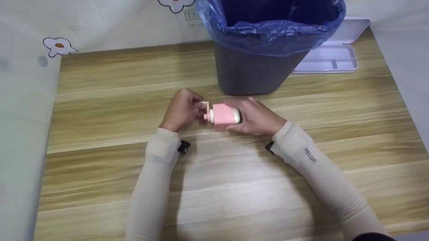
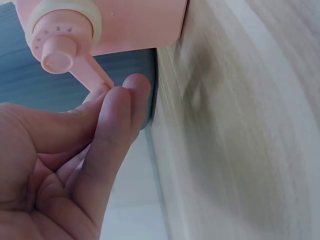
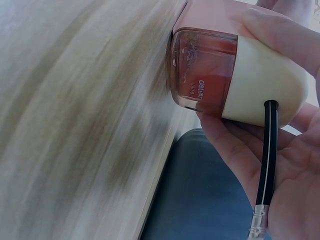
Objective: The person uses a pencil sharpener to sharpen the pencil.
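A pink and cream crank pencil sharpener lies between both hands over the wooden table. My left hand pinches the end of its crank between thumb and fingers. On the other side, my right hand grips the body, thumb on one face and fingers on the opposite one. A black pencil with a silver ferrule sticks out of the hole in the cream front; its tip is hidden inside. Shavings show in the clear drawer, close beside the tabletop in the right wrist view.
Just beyond the hands stands a dark grey bin lined with a blue plastic bag. Behind it at the right lies an opened white pencil case, partly covered by the bin. Flower-patterned cloth borders the back of the table.
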The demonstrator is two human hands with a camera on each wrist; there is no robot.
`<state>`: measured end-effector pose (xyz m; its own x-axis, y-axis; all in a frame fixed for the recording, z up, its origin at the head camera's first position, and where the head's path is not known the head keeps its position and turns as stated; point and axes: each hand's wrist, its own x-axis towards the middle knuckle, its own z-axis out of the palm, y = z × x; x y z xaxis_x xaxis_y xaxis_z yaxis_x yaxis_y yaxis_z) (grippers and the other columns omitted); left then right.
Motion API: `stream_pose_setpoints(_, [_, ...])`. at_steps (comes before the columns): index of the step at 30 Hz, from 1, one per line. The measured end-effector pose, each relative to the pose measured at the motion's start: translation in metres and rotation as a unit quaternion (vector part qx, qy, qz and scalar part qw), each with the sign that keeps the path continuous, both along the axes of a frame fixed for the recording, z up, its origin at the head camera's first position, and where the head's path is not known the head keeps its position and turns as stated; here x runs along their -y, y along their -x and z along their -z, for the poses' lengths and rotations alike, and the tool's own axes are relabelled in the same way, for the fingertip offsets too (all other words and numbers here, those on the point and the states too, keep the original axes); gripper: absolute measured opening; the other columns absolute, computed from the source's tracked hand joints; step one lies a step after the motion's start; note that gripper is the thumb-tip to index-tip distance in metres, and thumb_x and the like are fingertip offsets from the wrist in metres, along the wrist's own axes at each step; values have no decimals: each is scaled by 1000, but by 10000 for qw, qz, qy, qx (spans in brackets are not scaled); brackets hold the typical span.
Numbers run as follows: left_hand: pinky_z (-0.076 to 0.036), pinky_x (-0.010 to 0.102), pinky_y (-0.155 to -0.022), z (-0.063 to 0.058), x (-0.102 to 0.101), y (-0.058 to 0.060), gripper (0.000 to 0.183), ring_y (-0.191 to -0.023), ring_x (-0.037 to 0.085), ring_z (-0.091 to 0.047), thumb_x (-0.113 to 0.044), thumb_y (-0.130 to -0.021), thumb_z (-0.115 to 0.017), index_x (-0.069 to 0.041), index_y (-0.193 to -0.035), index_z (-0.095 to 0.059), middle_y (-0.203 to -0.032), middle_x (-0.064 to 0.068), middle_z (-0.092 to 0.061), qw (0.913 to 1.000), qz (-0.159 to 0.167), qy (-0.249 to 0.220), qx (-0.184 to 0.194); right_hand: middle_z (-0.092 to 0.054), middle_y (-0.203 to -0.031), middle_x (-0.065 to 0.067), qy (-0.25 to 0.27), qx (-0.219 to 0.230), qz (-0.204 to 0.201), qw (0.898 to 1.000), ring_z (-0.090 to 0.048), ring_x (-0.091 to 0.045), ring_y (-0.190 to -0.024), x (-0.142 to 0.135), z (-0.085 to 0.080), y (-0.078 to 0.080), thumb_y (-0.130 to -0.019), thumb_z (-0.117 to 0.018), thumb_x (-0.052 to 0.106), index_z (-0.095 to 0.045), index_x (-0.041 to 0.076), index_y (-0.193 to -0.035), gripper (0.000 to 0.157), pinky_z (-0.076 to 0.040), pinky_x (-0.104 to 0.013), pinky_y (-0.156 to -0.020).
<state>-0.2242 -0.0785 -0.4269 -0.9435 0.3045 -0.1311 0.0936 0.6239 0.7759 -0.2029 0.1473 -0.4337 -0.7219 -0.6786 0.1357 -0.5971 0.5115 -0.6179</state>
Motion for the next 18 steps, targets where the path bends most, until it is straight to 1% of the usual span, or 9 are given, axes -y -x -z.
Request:
stream_pose_setpoints(3, [-51, 28, -71, -4, 0, -1, 12, -77, 17, -63, 5, -80, -66, -1, -88, -73, -85, 9, -70, 9999, -26, -140, -83, -61, -94, 3, -21, 23, 11, 10000, -57, -13, -80, 0, 0, 0, -72, -78, 26, -57, 10, -115, 50, -47, -29, -67])
stream_pose_setpoints(6, [-51, 27, -69, -13, 1, -3, 10, -74, 16, -64, 2, -82, -65, 1, -89, -72, -84, 10, -70, 9990, -5, -396, -183, -61, -94, 2, -8, 37, 42, 10000, -56, -14, -80, -1, 0, -1, -71, -78, 25, -56, 8, -116, 53, -47, -29, -67])
stream_pose_setpoints(11, [-51, 25, -63, -27, 3, -11, 9, -69, 12, -63, -1, -84, -64, 0, -88, -72, -82, 8, -69, 9986, 136, -398, -310, -61, -93, 4, 8, 27, 32, 10000, -57, -11, -79, -1, 1, 0, -71, -79, 26, -57, 11, -116, 52, -47, -27, -67])
stream_pose_setpoints(14, [-49, 25, -60, -37, 4, -17, 8, -66, 11, -60, 0, -83, -65, -3, -84, -73, -79, 5, -69, 9983, 295, -297, -406, -61, -92, 5, 31, -27, 42, 10000, -56, -11, -78, 0, 1, 1, -71, -79, 27, -57, 12, -116, 52, -46, -27, -66])
stream_pose_setpoints(18, [-47, 26, -53, -47, 6, -27, 9, -57, 10, -54, -1, -81, -67, -5, -78, -74, -72, 4, -68, 9976, 603, -233, -248, -60, -90, 4, 23, -57, 42, 10000, -56, -12, -76, 1, 2, 0, -71, -78, 28, -57, 10, -116, 53, -46, -28, -64])
